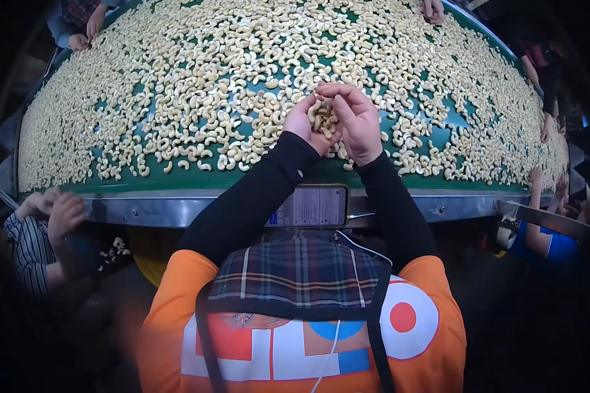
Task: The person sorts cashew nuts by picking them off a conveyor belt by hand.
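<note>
A small heap of brownish cashew nuts [323, 118] sits in my left hand [300, 122], which is cupped around it just above the belt. Against it, on the right side of the heap, is my right hand [362, 124]. Its thumb and fingers are curled together over the nuts, and whether anything is pinched between them is hidden. Beneath and beyond both hands, pale cashews [242, 98] lie loosely spread across the green belt [196, 180].
A phone [318, 206] with its screen lit leans at the metal rim [157, 213], a white cable [362, 215] running from it. Co-workers' hands show at left [65, 209], top left [78, 42], top right [432, 10] and right [545, 128].
</note>
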{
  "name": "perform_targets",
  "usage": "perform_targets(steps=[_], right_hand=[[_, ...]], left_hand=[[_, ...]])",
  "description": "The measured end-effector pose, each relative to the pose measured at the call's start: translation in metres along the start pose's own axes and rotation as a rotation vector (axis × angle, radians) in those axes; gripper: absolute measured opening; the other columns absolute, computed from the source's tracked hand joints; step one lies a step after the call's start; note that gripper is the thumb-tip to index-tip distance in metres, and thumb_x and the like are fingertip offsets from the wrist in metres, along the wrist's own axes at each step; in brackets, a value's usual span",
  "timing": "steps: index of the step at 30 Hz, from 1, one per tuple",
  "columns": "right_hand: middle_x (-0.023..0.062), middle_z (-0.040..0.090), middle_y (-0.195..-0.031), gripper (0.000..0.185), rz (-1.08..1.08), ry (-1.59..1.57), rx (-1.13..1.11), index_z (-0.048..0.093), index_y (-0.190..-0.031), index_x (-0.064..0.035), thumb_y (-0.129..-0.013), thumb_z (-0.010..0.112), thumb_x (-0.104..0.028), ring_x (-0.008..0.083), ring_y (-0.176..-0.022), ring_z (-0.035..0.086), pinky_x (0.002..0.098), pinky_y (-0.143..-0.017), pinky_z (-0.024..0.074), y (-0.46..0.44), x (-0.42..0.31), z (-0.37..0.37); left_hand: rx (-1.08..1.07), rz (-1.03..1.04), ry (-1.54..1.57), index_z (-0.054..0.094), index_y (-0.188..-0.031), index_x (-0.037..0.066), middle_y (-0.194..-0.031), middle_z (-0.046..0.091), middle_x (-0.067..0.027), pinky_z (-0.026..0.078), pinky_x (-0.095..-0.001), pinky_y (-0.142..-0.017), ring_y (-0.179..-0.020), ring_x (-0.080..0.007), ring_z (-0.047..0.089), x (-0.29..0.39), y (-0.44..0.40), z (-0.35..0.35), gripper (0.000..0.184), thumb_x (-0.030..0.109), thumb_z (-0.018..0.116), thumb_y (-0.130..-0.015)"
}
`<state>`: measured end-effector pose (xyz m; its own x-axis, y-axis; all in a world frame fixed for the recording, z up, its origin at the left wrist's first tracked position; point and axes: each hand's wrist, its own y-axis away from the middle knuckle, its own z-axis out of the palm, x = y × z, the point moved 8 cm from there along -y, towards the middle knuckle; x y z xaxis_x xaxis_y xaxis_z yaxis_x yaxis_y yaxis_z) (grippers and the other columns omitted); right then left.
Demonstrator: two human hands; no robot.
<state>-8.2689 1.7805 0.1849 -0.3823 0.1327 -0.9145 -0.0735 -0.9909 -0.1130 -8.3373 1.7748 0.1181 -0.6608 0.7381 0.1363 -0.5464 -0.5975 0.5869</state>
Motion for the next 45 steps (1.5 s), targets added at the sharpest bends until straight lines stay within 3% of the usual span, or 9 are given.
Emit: perform_targets(steps=[5, 13, 17, 20, 24, 30, 33, 41, 45], right_hand=[[0.0031, 0.06, -0.088, 0.011, -0.019, 0.189, 0.009, 0.059, -0.092, -0.0018, -0.083, 0.059, -0.008, 0.0072, -0.077, 0.055, 0.0196, -0.07, 0.0435, 0.003, 0.006, -0.001], [0.0012, 0.058, -0.077, 0.01, 0.103, 0.66, 0.025, 0.062, -0.083, -0.0016, -0.08, 0.064, -0.011, 0.007, -0.067, 0.055, 0.02, -0.061, 0.044, 0.006, 0.047, -0.017], [0.0011, 0.058, -0.075, 0.011, 0.072, 0.687, 0.069, 0.061, -0.084, -0.0014, -0.079, 0.064, -0.011, 0.0073, -0.065, 0.054, 0.0198, -0.06, 0.0432, 0.006, 0.049, -0.011], [-0.0001, 0.058, -0.076, 0.011, 0.052, 0.757, 0.057, 0.06, -0.085, -0.0016, -0.08, 0.063, -0.01, 0.0061, -0.067, 0.054, 0.0191, -0.061, 0.0432, 0.01, 0.042, 0.004], [0.0002, 0.057, -0.075, 0.01, -0.017, 0.908, 0.011, 0.06, -0.085, -0.0014, -0.08, 0.063, -0.01, 0.0065, -0.067, 0.054, 0.0193, -0.061, 0.0432, 0.018, 0.038, 0.024], [0.0019, 0.056, -0.072, 0.01, -0.08, 1.19, -0.012, 0.06, -0.083, -0.0006, -0.078, 0.063, -0.009, 0.0083, -0.065, 0.054, 0.0201, -0.057, 0.0429, 0.029, 0.039, 0.038], [0.0043, 0.056, -0.071, 0.01, 0.052, 1.092, 0.048, 0.06, -0.081, -0.0021, -0.076, 0.065, -0.009, 0.0139, -0.066, 0.056, 0.0239, -0.063, 0.0439, 0.033, 0.046, 0.044], [0.006, 0.057, -0.075, 0.01, -0.462, 1.359, -0.126, 0.061, -0.074, -0.0066, -0.067, 0.067, -0.008, 0.0253, -0.069, 0.053, 0.0344, -0.071, 0.0406, 0.014, 0.048, 0.139], [0.0047, 0.057, -0.079, 0.011, -0.176, 1.471, -0.14, 0.06, -0.074, -0.007, -0.066, 0.067, -0.008, 0.0247, -0.073, 0.052, 0.0352, -0.068, 0.0406, 0.022, 0.055, 0.122]], left_hand=[[-0.262, -0.177, 0.053, 0.055, -0.092, 0.006, -0.088, 0.058, -0.0109, 0.044, -0.0219, -0.047, -0.069, -0.0183, 0.057, 0.037, 0.032, -0.029, 0.023, 0.027, 0.044, -0.09], [-0.161, 0.402, -0.714, 0.044, -0.074, 0.006, -0.071, 0.046, -0.0083, 0.032, -0.0187, -0.03, -0.047, -0.0135, 0.045, 0.213, 0.259, -0.135, 0.026, 0.022, 0.036, -0.092], [0.306, 0.247, -1.138, 0.053, -0.089, 0.002, -0.086, 0.056, -0.0134, 0.047, -0.021, -0.051, -0.065, -0.017, 0.059, 0.269, 0.379, -0.245, 0.019, 0.02, 0.048, -0.088], [0.354, 0.11, -2.35, 0.054, -0.102, 0.001, -0.094, 0.057, -0.0102, 0.047, -0.022, -0.068, -0.078, -0.0143, 0.059, 0.297, 0.423, -0.325, 0.021, 0.015, 0.054, -0.085], [0.31, -0.021, -1.462, 0.053, -0.107, 0.002, -0.093, 0.056, -0.0048, 0.045, -0.0216, -0.073, -0.083, -0.0098, 0.055, 0.28, 0.359, -0.22, 0.026, 0.011, 0.059, -0.083], [0.08, 0.712, -1.865, 0.06, -0.089, 0.001, -0.077, 0.056, -0.0012, 0.044, -0.0202, -0.061, -0.069, -0.0066, 0.054, 0.272, 0.204, -0.103, 0.009, 0.007, 0.06, -0.083], [0.123, 0.901, -2.17, 0.064, -0.083, 0.005, -0.077, 0.059, -0.0071, 0.046, -0.0283, -0.063, -0.069, -0.0183, 0.058, 0.236, 0.144, -0.065, 0.011, 0.014, 0.065, -0.076], [-0.145, 0.873, -2.339, 0.062, -0.076, 0.006, -0.073, 0.056, -0.0075, 0.045, -0.0346, -0.064, -0.072, -0.0248, 0.057, 0.189, 0.105, -0.062, 0.012, 0.016, 0.067, -0.071], [-0.234, 0.926, -2.167, 0.062, -0.077, 0.007, -0.071, 0.055, -0.0065, 0.045, -0.0336, -0.063, -0.07, -0.0239, 0.056, 0.199, 0.144, -0.072, 0.012, 0.014, 0.068, -0.069]])
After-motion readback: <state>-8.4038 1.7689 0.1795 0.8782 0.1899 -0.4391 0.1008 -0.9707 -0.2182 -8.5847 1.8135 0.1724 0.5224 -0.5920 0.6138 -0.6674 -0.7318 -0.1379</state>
